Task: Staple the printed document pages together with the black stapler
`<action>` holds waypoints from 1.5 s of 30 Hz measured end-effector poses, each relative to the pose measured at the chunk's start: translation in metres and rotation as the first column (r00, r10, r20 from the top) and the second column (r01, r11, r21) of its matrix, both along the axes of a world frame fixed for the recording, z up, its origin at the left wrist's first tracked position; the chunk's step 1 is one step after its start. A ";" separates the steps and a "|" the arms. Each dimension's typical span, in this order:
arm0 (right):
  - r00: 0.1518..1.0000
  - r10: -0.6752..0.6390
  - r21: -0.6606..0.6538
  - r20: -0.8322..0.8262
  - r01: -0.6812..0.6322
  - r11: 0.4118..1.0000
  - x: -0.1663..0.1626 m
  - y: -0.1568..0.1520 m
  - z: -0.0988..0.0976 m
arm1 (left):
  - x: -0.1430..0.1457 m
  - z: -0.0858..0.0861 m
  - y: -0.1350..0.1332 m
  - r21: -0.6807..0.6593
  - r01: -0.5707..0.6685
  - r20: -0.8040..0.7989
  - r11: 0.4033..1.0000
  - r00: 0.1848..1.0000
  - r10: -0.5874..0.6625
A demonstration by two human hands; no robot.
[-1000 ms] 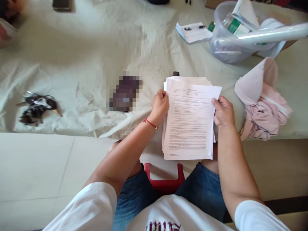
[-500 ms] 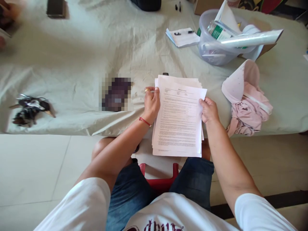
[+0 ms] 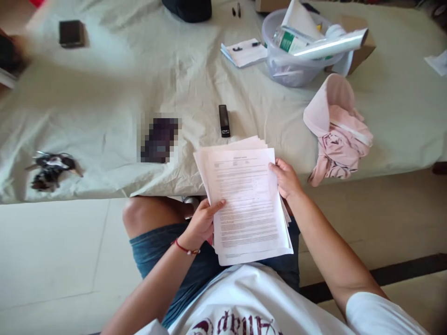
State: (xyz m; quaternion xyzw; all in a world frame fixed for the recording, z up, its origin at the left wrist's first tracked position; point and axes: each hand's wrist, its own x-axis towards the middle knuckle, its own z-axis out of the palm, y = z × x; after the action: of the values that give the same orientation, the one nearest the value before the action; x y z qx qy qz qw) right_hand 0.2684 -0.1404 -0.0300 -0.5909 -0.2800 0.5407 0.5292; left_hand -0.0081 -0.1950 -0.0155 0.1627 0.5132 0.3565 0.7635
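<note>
I hold a stack of printed white papers (image 3: 244, 200) over my lap, at the near edge of the cloth-covered table (image 3: 115, 93). My left hand (image 3: 202, 223) grips the stack's lower left edge, thumb on top. My right hand (image 3: 286, 179) pinches the upper right edge. A black stapler (image 3: 224, 120) lies on the cloth just beyond the top of the papers.
A bunch of keys (image 3: 50, 168) lies at the left edge. A blurred dark object (image 3: 159, 138) sits left of the stapler. At the back stand a plastic tub with a roll (image 3: 300, 51), a notepad with pen (image 3: 244, 52) and a small black box (image 3: 71, 33). Pink cloth (image 3: 337, 135) lies right.
The papers came off the table toward my lap, uncovering the stapler. My left hand slid from the stack's upper left edge down to its lower left.
</note>
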 end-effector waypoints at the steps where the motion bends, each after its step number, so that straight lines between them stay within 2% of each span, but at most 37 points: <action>1: 1.000 0.008 -0.008 0.004 -0.008 1.000 -0.001 -0.012 0.001 | 0.000 -0.004 -0.008 -0.049 -0.019 0.003 0.999 1.000 0.019; 3: 0.996 0.062 -0.042 0.058 -0.059 0.997 0.001 -0.041 0.001 | 0.001 -0.012 -0.019 -0.120 -0.040 0.003 0.992 0.999 0.041; 7: 0.982 0.188 -0.057 -0.029 -0.189 0.980 0.011 -0.110 -0.006 | -0.004 -0.021 -0.028 -0.170 0.018 0.060 0.985 0.998 -0.008; 9: 0.963 0.256 -0.107 -0.085 -0.264 0.958 0.012 -0.145 -0.009 | -0.010 -0.022 -0.032 -0.161 0.039 0.052 0.986 0.998 -0.031; 12: 0.961 0.235 -0.116 -0.148 -0.253 0.961 0.002 -0.184 -0.011 | -0.018 -0.022 -0.040 -0.141 0.082 0.025 0.987 0.997 -0.079; 14: 0.964 0.207 -0.115 -0.167 -0.228 0.967 -0.010 -0.197 -0.011 | -0.024 -0.023 -0.050 -0.145 0.122 0.036 0.982 0.992 -0.118; 18: 0.979 0.152 -0.146 -0.137 -0.172 0.974 -0.033 -0.195 -0.011 | -0.038 -0.027 -0.072 -0.168 0.181 0.097 0.969 0.981 -0.167; 21: 0.981 0.150 -0.124 -0.120 -0.165 0.978 -0.041 -0.183 -0.010 | -0.048 -0.031 -0.084 -0.124 0.138 0.070 0.983 0.989 -0.130; 25: 0.986 0.124 -0.069 -0.111 -0.132 0.989 -0.048 -0.171 -0.011 | -0.053 -0.035 -0.088 -0.023 0.054 0.019 0.998 0.998 -0.053; 27: 0.995 0.054 -0.081 -0.084 -0.061 0.995 -0.052 -0.171 -0.016 | -0.051 -0.039 -0.087 0.003 0.029 0.018 1.000 0.999 -0.029; 31: 0.994 -0.091 -0.151 -0.056 0.082 0.985 -0.051 -0.184 -0.028 | -0.039 -0.053 -0.085 0.032 0.061 0.032 0.998 0.998 -0.062; 35: 0.989 -0.149 -0.187 -0.004 0.146 0.971 -0.039 -0.199 -0.034 | -0.024 -0.071 -0.083 0.006 0.035 0.069 0.999 0.997 -0.035; 39: 0.993 -0.116 -0.222 0.009 0.115 0.968 -0.026 -0.203 -0.028 | -0.016 -0.080 -0.079 0.010 0.010 0.119 1.000 0.993 -0.011; 45: 0.999 -0.040 -0.260 -0.013 0.035 0.965 -0.012 -0.193 -0.022 | -0.017 -0.080 -0.080 0.005 0.027 0.148 1.000 0.989 -0.027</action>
State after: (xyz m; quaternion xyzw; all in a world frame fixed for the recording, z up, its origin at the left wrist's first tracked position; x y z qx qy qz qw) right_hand 0.2568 -0.3339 -0.0522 -0.6554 -0.1905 0.5681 0.4598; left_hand -0.0250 -0.2755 -0.0954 0.1440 0.4521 0.3581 0.8041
